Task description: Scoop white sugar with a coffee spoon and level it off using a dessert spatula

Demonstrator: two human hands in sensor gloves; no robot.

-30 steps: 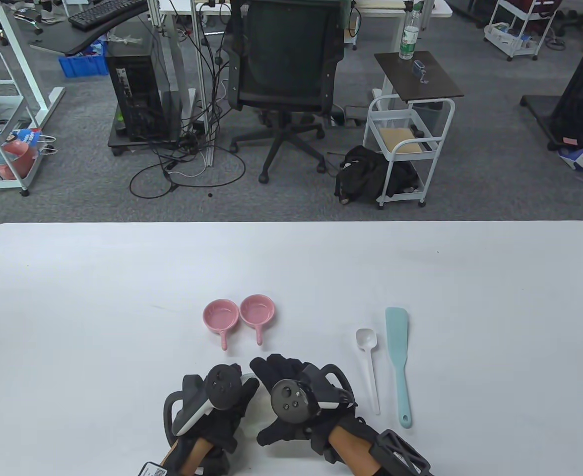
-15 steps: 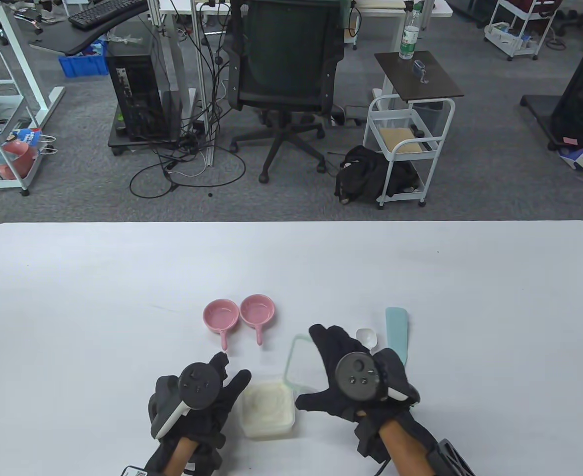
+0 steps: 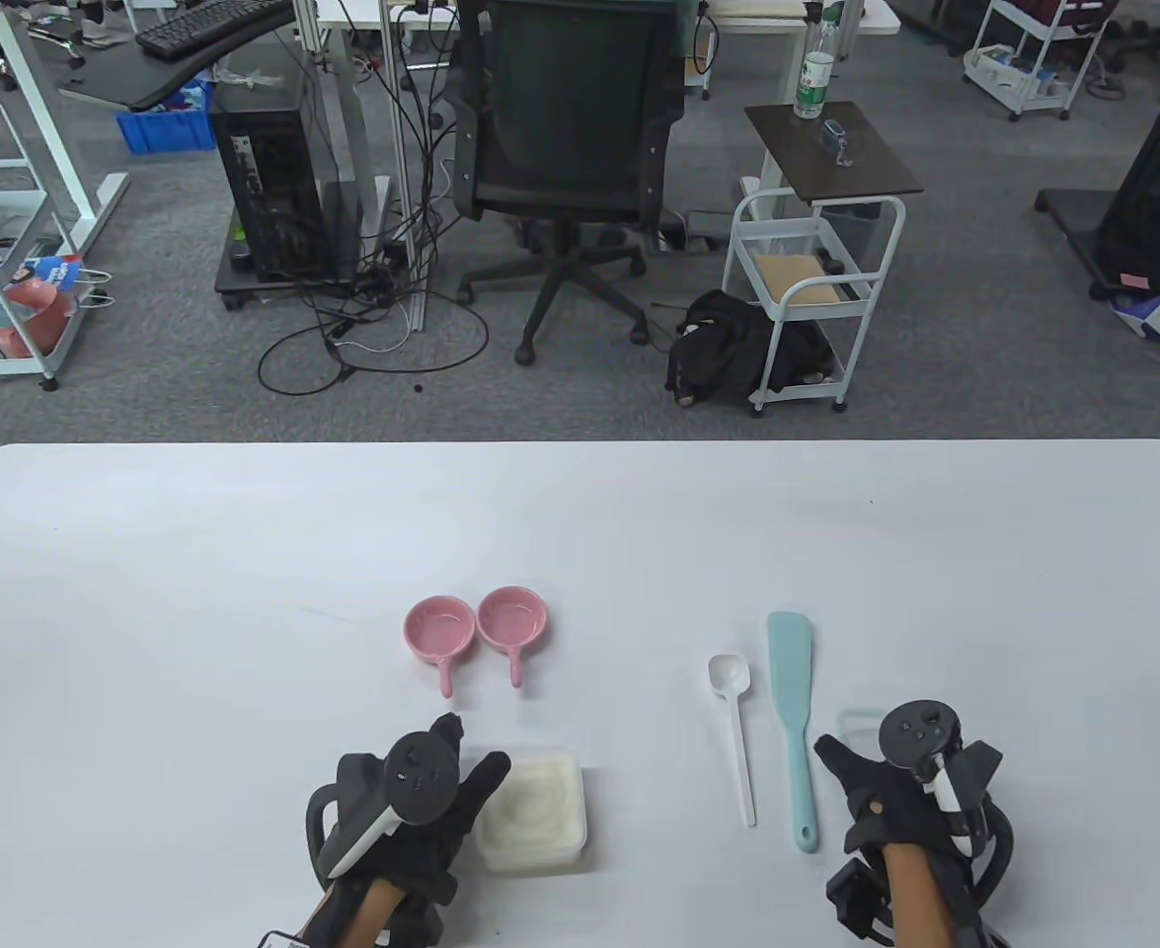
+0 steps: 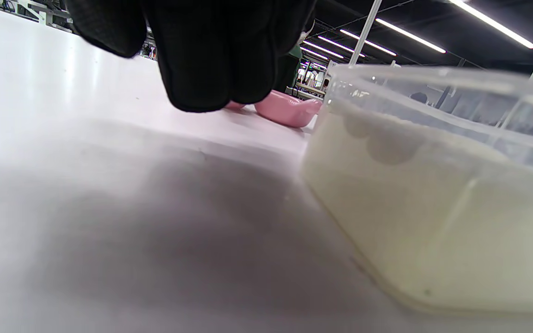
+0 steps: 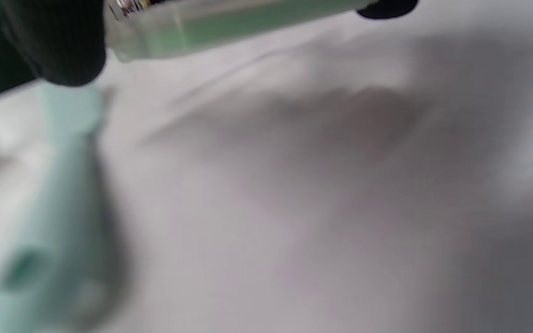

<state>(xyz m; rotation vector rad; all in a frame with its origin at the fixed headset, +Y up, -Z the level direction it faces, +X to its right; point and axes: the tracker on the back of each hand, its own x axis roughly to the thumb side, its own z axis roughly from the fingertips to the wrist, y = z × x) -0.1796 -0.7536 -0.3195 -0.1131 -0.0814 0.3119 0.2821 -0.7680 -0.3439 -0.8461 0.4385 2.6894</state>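
The left hand (image 3: 412,810) rests beside the open sugar tub (image 3: 532,812), thumb touching its left wall, grip apart. The right hand (image 3: 910,790) has its grip clamped on the clear lid (image 5: 229,23) near the bench's (image 3: 145,612) front edge. The coffee spoon (image 3: 734,721) and the dessert spatula (image 3: 795,721) lie parallel between tub and right hand, bare bench beyond.

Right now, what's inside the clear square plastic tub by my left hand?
The clear square plastic tub holds white sugar nearly to its rim, lid off. Anything buried beneath the surface is hidden.
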